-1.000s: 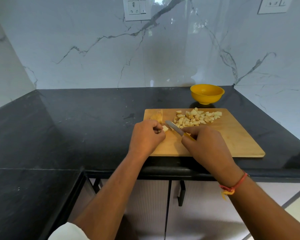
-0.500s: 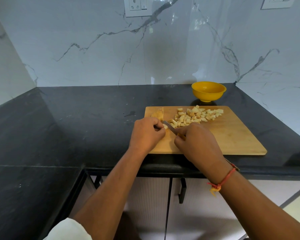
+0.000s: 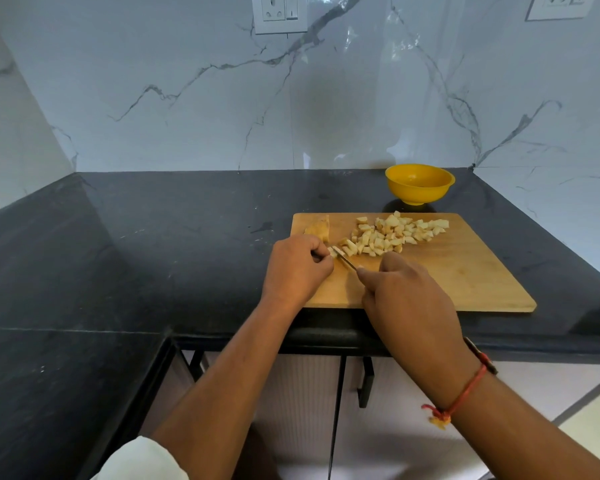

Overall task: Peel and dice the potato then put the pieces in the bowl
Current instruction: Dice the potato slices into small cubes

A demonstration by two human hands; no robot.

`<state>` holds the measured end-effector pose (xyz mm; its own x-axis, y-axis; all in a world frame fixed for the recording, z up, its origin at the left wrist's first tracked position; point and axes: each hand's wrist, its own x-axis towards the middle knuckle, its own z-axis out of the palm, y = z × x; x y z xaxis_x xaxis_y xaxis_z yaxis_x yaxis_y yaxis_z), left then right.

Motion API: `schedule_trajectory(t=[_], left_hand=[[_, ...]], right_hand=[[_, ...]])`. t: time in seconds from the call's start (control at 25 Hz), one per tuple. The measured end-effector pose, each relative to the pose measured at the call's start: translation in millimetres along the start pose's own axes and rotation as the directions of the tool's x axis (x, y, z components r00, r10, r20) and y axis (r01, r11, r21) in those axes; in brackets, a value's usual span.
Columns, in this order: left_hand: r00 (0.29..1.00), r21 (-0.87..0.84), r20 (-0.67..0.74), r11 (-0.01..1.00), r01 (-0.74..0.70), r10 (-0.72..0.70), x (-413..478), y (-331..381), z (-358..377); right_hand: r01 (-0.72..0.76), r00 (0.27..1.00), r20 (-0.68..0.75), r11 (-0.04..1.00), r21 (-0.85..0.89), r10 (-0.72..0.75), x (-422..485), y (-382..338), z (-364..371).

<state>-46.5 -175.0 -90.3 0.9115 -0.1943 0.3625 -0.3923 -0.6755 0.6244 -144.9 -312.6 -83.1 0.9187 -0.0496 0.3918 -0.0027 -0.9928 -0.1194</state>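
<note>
On the wooden cutting board (image 3: 465,271) lies a pile of diced potato pieces (image 3: 395,233). My left hand (image 3: 295,268) pinches a small potato piece (image 3: 332,251) at the board's left side. My right hand (image 3: 406,299) grips a knife (image 3: 347,261) whose blade points at that piece; the handle is hidden in my fist. A larger potato chunk (image 3: 318,227) sits at the board's far left corner. The yellow bowl (image 3: 419,183) stands behind the board, and I see nothing in it.
The board lies on a black stone counter (image 3: 187,230) that wraps round to the left. Marble walls with sockets (image 3: 279,12) close off the back and right. Cabinet doors with a black handle (image 3: 364,386) are below the counter edge.
The knife blade has stayed at the small piece held by my left hand, and both hands have barely shifted. The camera has tilted slightly.
</note>
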Motion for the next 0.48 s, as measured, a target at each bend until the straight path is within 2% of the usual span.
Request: schedule_trajectory(t=[0.16,0.36,0.48], left_hand=[[1.000,-0.008,0.002,1.000,0.011,-0.011,-0.6,1.3,1.2],[1.000,-0.005,-0.006,1.000,0.015,-0.015,0.0,0.0,1.9],[1.000,-0.004,-0.017,1.000,0.014,-0.014,0.0,-1.0,2.1]], right_hand=[[-0.021,0.998,-0.051,1.000,0.009,0.021,2.1,5.7,-1.3],[-0.097,0.993,-0.049,0.971,0.219,0.110,9.4,10.2,-5.0],[-0.092,0.993,-0.052,0.968,0.234,0.107,7.1,7.0,-6.3]])
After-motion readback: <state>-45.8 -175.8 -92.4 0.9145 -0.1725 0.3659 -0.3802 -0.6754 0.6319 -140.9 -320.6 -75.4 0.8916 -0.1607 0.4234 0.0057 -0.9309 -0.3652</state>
